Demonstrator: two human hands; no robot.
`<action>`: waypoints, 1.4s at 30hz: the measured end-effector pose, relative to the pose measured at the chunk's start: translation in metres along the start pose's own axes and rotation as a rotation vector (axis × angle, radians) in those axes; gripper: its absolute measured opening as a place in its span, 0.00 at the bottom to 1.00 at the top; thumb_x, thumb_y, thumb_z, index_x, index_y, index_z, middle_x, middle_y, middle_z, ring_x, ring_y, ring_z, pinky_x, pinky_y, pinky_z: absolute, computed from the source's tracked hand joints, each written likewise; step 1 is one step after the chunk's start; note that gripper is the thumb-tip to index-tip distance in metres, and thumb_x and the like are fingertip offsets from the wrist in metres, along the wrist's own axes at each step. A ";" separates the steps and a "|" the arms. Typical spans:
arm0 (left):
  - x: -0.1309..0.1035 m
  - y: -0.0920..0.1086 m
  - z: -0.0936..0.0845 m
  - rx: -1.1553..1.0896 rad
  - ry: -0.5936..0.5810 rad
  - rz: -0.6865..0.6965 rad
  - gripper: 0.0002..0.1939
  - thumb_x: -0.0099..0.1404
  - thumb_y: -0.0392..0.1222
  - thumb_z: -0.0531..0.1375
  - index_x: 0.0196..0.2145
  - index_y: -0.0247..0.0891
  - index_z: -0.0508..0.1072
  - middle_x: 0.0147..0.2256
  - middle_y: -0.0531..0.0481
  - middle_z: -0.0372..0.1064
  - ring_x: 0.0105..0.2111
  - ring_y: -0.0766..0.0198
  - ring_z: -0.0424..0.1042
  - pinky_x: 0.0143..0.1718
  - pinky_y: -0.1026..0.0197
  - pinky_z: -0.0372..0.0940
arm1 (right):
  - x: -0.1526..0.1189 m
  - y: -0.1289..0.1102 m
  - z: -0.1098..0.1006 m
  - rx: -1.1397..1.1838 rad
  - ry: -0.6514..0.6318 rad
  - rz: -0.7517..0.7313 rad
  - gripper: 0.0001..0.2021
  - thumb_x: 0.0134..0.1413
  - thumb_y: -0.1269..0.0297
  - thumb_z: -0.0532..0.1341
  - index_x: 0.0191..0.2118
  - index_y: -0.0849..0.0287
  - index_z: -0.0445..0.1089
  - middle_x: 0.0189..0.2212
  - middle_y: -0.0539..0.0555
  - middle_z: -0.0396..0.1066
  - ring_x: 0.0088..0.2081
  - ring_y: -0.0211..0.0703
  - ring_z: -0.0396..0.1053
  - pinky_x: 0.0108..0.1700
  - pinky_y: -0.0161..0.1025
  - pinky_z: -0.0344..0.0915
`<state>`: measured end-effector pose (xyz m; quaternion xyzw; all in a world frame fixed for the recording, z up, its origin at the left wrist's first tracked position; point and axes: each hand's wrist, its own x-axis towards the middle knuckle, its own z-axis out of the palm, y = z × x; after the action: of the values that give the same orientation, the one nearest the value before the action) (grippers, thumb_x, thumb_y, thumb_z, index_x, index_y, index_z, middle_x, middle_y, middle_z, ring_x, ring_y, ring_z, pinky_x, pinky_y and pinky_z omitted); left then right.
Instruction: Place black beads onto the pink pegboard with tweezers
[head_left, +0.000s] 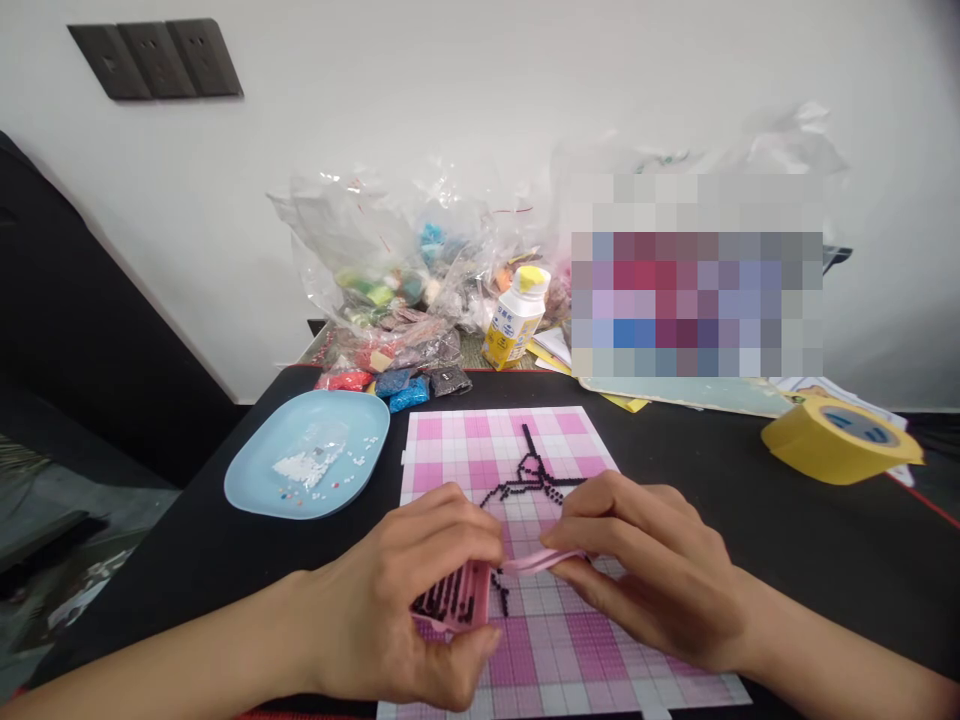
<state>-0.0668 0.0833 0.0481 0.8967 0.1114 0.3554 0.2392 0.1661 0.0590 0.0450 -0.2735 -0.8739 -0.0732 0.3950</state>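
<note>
My left hand (420,590) grips a small pink tray (478,598) that holds rows of black beads, over the lower left of a pink and white checked pegboard (592,640). Between the thumb and fingers of my right hand (645,570) is a pair of pink tweezers (536,563), whose left end reaches close to the tray and my left fingertips. Black beads (531,470) form a branching outline on the board, partly hidden behind both hands. A short row of black beads (504,600) lies just right of the tray.
A light blue plate (251,470) with white beads and a small bag is at the left. Bead packets (409,395), plastic bags (337,230) and a white and yellow bottle (516,320) stand along the wall. Yellow tape (806,440) lies at the right.
</note>
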 end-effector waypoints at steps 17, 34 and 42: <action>0.005 0.007 -0.004 0.080 -0.062 0.032 0.15 0.74 0.42 0.52 0.37 0.28 0.71 0.34 0.37 0.71 0.34 0.57 0.68 0.36 0.53 0.68 | 0.005 -0.008 0.004 -0.026 0.020 -0.025 0.09 0.69 0.66 0.52 0.38 0.59 0.67 0.27 0.48 0.68 0.27 0.30 0.68 0.26 0.30 0.61; 0.005 0.005 -0.007 0.034 0.085 -0.040 0.12 0.72 0.45 0.56 0.41 0.34 0.72 0.37 0.40 0.73 0.36 0.58 0.73 0.39 0.54 0.70 | -0.002 -0.002 0.006 -0.060 0.014 -0.003 0.06 0.67 0.68 0.54 0.41 0.59 0.68 0.30 0.50 0.69 0.30 0.32 0.69 0.27 0.30 0.63; 0.004 0.001 -0.010 0.025 0.130 -0.072 0.16 0.69 0.51 0.60 0.41 0.34 0.73 0.38 0.41 0.74 0.37 0.58 0.74 0.39 0.56 0.70 | 0.002 -0.002 0.001 -0.122 0.047 0.018 0.08 0.68 0.65 0.53 0.38 0.57 0.68 0.28 0.49 0.69 0.28 0.32 0.70 0.27 0.29 0.64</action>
<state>-0.0712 0.0876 0.0573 0.8701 0.1634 0.4025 0.2329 0.1637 0.0588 0.0454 -0.3031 -0.8559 -0.1292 0.3985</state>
